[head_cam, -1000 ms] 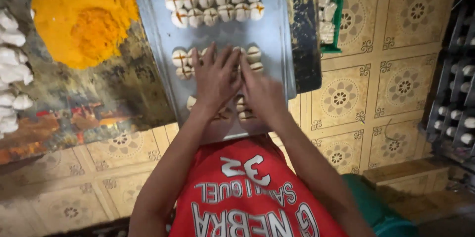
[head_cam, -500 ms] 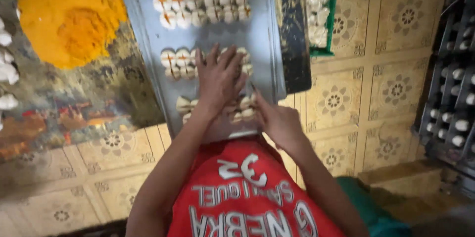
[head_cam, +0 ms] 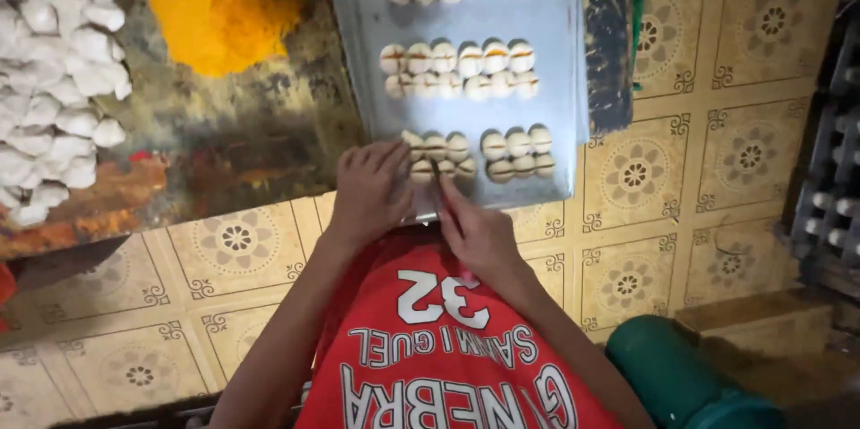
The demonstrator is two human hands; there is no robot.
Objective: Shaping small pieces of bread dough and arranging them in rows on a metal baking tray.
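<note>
Three rows of filled dough pieces [head_cam: 461, 69] sit on the tray [head_cam: 555, 107], my open left hand [head_cam: 372, 187] and loosely curled right hand [head_cam: 475, 232] at the half-arranged nearest row [head_cam: 439, 157].

Dim indoor light, soft shadows, slight blur, edges warped

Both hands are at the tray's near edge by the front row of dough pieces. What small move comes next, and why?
Probably nudge the front-left cluster straight: the left hand rests beside it and the right hand points a finger into it, while the other rows on the metal tray look evenly lined.
</note>
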